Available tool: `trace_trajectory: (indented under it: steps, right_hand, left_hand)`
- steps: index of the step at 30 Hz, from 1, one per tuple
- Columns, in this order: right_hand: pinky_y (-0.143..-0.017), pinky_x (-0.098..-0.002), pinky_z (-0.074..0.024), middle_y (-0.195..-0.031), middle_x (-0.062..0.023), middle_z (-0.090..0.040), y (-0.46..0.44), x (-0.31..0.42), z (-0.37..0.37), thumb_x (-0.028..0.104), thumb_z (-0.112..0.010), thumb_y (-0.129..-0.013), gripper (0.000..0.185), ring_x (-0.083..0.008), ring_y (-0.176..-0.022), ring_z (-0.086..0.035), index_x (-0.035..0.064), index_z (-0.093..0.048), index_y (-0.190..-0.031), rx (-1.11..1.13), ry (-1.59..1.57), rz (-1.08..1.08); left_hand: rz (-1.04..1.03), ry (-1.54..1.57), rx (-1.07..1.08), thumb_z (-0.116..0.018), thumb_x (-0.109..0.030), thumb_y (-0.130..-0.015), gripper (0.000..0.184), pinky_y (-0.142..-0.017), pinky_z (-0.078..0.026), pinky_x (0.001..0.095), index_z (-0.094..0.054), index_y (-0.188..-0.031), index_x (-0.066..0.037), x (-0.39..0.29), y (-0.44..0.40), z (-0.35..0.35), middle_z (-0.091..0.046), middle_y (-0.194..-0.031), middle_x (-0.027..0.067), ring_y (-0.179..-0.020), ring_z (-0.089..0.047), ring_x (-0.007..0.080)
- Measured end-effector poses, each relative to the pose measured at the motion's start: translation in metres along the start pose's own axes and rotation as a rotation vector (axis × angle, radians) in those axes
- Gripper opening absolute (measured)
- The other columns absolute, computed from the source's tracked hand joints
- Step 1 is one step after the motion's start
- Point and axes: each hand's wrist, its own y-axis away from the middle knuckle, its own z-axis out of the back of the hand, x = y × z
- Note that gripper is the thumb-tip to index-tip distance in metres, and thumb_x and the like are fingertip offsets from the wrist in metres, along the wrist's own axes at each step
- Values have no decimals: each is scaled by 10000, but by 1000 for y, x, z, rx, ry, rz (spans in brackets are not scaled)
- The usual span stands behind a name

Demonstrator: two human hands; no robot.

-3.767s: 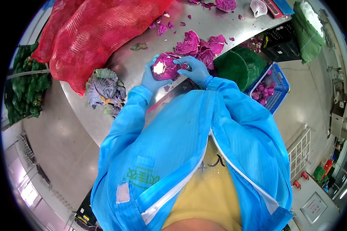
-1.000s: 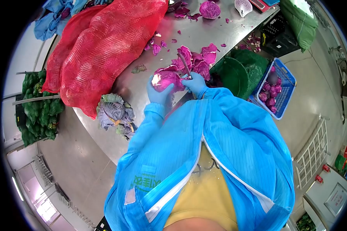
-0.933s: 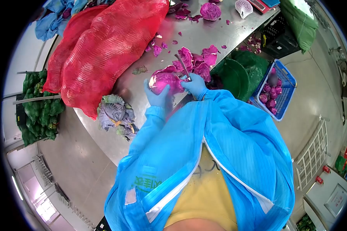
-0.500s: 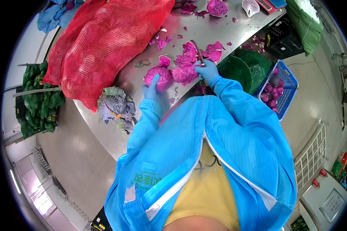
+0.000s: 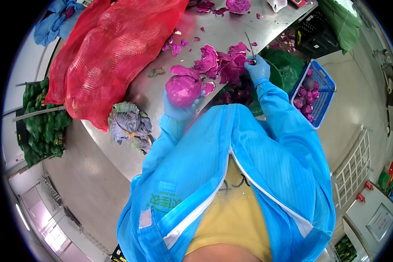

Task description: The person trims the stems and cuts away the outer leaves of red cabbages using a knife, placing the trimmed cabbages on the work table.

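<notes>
My left hand point(image 5: 179, 109), in a blue glove, is wrapped round the underside of a purple cabbage head point(image 5: 183, 91). A loose leaf sticks up from the top of that head. My right hand point(image 5: 257, 69), gloved too, grips a knife point(image 5: 250, 45) whose thin blade points up and away. Torn purple leaves point(image 5: 231, 65) lie in a pile between my hands on the metal table point(image 5: 139, 94). A small leaf piece point(image 5: 208, 88) is just right of the cabbage.
A red mesh sack point(image 5: 118, 52) fills the table's left side, with wilted outer leaves point(image 5: 129, 124) nearby. Another cabbage point(image 5: 238, 5) sits at the far edge. On the right are a green container point(image 5: 281, 72), a blue basket point(image 5: 322, 98) of purple heads and a black crate point(image 5: 316, 35).
My right hand has moved right with the knife, away from the cabbage. The strip of leaf between the hands is off it. My left hand has turned under the cabbage.
</notes>
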Motion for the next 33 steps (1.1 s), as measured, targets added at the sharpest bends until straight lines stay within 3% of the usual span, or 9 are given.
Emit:
trace_trajectory:
  steps: [4, 7, 10, 14, 16, 18, 28, 31, 33]
  right_hand:
    - [-815, -372, -479, -1121, -146, -569, 28, 32, 25, 419, -757, -629, 635, -301, -977, -586, 98, -555, -1139, -92, 86, 193]
    - [-941, -372, -409, -1251, -168, -467, 57, 71, 18, 458, -782, -622, 792, -300, -1129, -497, 24, -493, -1218, 295, -394, 232]
    - [-981, -360, -375, -1282, -187, -440, 65, 94, -7, 480, -780, -631, 861, -274, -1177, -457, 1, -453, -1266, 592, -625, 241]
    - [-917, -347, -428, -1071, -164, -589, 66, 99, 4, 455, -755, -672, 732, -245, -1022, -567, -27, -522, -1170, 530, -589, 182]
    - [-537, -264, -472, -744, -59, -603, 63, 93, 0, 338, -711, -750, 481, -143, -615, -592, -11, -568, -1048, 517, -733, -45]
    - [-428, -236, -407, -660, -27, -559, 67, 92, -2, 249, -659, -799, 317, -111, -502, -536, 8, -568, -983, 514, -1101, -198]
    - [-439, -276, -444, -604, -21, -533, 70, 95, -3, 109, -603, -807, 79, -140, -502, -530, 102, -543, -858, 657, -1432, -650]
    - [-434, -299, -443, -603, -39, -543, 53, 78, -13, 139, -606, -806, 87, -155, -501, -521, 87, -549, -847, 435, -1392, -632]
    - [-553, -304, -476, -733, -69, -609, 43, 56, -10, 207, -650, -793, 260, -182, -610, -581, 37, -579, -977, 369, -937, -288]
  left_hand:
    - [42, -20, 200, -449, -663, -758, 836, -751, -543, 471, -321, -1366, -103, 0, -5, 3, -454, -1270, 252, -934, -595, 382]
    - [-329, -252, -230, -483, -609, -778, 796, -805, -523, 488, -325, -1364, -94, 25, -6, -44, -450, -1303, 194, -1065, -549, 353]
    - [-227, -315, -174, -500, -494, -803, 651, -965, -423, 481, -386, -1321, -117, 27, -6, -42, -502, -1250, 156, -1145, -505, 303]
    - [-309, -571, -213, -540, -526, -781, 748, -998, -394, 485, -338, -1362, -100, 25, -2, -33, -449, -1331, 147, -1174, -488, 319]
    - [-313, -524, -194, -516, -513, -789, 719, -997, -394, 481, -358, -1350, -93, 34, 3, -43, -459, -1322, 145, -1173, -490, 317]
    - [-400, -516, -225, -483, -504, -797, 684, -990, -401, 474, -387, -1330, -86, 33, 3, -36, -477, -1305, 147, -1166, -495, 317]
    - [-348, -195, 152, -407, -455, -857, 586, -965, -417, 467, -386, -1331, -110, 29, 0, -13, -497, -1282, 139, -1136, -510, 311]
    - [-240, -177, 178, -392, -486, -865, 600, -955, -422, 470, -361, -1350, -134, 27, -1, -4, -491, -1284, 143, -1129, -508, 317]
    - [-150, -177, 179, -381, -506, -869, 610, -948, -425, 473, -344, -1363, -150, 23, -1, 2, -488, -1285, 146, -1124, -507, 320]
